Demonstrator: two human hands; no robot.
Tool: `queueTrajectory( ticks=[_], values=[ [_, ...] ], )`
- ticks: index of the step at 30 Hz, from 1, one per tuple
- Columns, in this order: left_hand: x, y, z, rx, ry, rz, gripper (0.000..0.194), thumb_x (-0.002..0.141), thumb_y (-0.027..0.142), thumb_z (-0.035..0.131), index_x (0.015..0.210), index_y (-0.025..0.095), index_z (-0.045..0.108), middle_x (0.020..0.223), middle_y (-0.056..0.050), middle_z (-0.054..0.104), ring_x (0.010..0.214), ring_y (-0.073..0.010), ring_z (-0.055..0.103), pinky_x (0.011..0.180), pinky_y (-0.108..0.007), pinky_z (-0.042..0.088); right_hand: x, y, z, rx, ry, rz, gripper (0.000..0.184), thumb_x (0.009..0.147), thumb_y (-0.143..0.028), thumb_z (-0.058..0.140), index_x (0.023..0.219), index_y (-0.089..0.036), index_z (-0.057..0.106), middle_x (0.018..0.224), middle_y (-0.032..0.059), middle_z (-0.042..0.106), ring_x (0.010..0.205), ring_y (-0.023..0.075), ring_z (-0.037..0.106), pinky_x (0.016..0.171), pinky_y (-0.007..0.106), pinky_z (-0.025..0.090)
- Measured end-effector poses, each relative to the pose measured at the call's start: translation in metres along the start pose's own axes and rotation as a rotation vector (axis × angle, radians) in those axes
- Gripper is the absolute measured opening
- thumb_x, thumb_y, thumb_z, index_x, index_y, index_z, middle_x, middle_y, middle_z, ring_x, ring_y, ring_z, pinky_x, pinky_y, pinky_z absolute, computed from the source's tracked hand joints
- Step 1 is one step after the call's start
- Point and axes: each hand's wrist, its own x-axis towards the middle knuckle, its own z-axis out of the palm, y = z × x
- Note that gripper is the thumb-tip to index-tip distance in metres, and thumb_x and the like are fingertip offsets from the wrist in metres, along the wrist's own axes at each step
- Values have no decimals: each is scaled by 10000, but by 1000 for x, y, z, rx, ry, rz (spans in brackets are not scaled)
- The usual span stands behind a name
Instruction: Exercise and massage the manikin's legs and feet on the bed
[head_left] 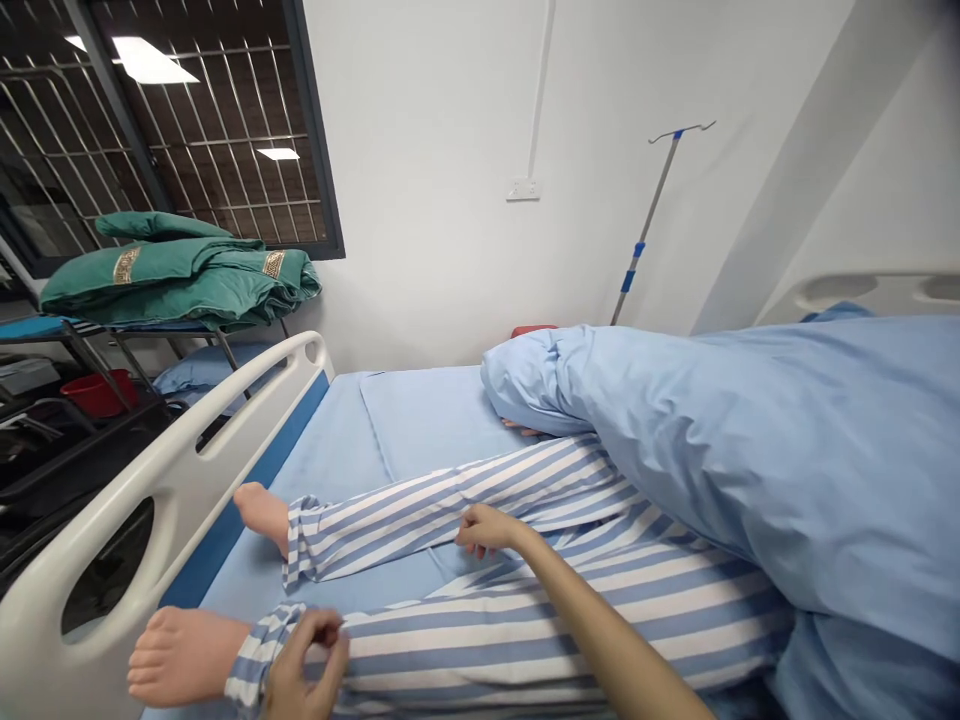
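Two legs of what looks like a training manikin lie on the bed in blue-and-white striped trousers (465,490). The far bare foot (262,512) and the near bare foot (184,655) point toward the footboard. My left hand (304,665) is at the near trouser cuff (255,650), its thumb and forefinger curved and apart with nothing seen between them. My right hand (486,530) is over the gap between the legs, beside the far trouser leg, fingers curled in and no held thing visible. A light blue quilt (720,450) is folded back over the upper body, which it hides.
A white footboard (112,540) borders the bed on the left; light blue sheet (427,400) covers the mattress. Behind stand an IV pole (652,210) and a wall socket (523,189). Green folded bedding (180,270) rests on a rack, with a red bucket (99,393) below.
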Motion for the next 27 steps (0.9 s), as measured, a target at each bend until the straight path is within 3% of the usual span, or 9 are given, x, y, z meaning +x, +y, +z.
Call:
queueTrajectory(
  ticks=[3, 5, 8, 11, 13, 16, 23, 27],
  values=[
    [53, 43, 32, 149, -309, 139, 173, 727, 377, 543, 795, 230, 603, 793, -27, 615, 795, -194, 568, 766, -298, 457, 10, 4, -18, -38, -29, 9, 84, 622, -216, 586, 582, -142, 579, 560, 5, 601, 471, 101, 545, 423, 175, 382],
    [89, 52, 54, 218, -406, 216, 230, 735, 349, 528, 912, 217, 591, 914, -40, 625, 885, -195, 570, 841, -317, 446, 17, 9, -24, -63, -16, 8, 63, 592, -179, 592, 546, -139, 574, 520, 1, 579, 464, 101, 534, 420, 172, 368],
    [136, 39, 86, 346, -431, 263, 374, 725, 353, 532, 1059, 185, 548, 1080, -76, 592, 1010, -216, 543, 905, -353, 421, 26, 22, -23, -61, -39, 4, 61, 612, -177, 580, 561, -146, 590, 534, 1, 595, 481, 104, 550, 436, 173, 378],
    [167, 11, 102, 526, -503, 320, 654, 645, 397, 621, 1240, 176, 461, 1239, -111, 523, 1152, -273, 467, 959, -389, 375, 32, 35, -15, -50, -79, 12, 70, 617, -177, 592, 552, -148, 591, 544, 9, 611, 493, 117, 568, 453, 188, 403],
    [178, -5, 103, 664, -600, 329, 789, 579, 440, 674, 1286, 184, 435, 1245, -117, 531, 1138, -298, 483, 944, -386, 377, 35, 38, -11, -45, -92, 11, 88, 615, -180, 601, 536, -148, 583, 542, 13, 610, 489, 117, 562, 453, 192, 404],
    [184, -16, 96, 788, -674, 294, 839, 557, 499, 682, 1301, 210, 424, 1242, -99, 548, 1085, -300, 528, 887, -353, 399, 37, 38, -9, -41, -129, 11, 113, 636, -203, 601, 541, -147, 573, 548, 5, 602, 479, 95, 540, 452, 179, 389],
    [186, -22, 68, 843, -716, 341, 763, 644, 386, 647, 1322, 161, 379, 1251, -117, 545, 1072, -274, 528, 839, -287, 381, 41, 44, -10, -23, -236, 111, 120, 646, -218, 629, 578, -138, 571, 508, -3, 579, 433, 93, 532, 435, 181, 370],
    [188, -28, 51, 1008, -712, 269, 679, 632, 345, 640, 1243, 120, 450, 1105, -140, 624, 952, -267, 577, 776, -297, 392, 45, 48, -10, 17, -264, 126, 119, 659, -233, 645, 622, -137, 586, 523, -1, 590, 429, 90, 535, 433, 178, 365]
  ],
)
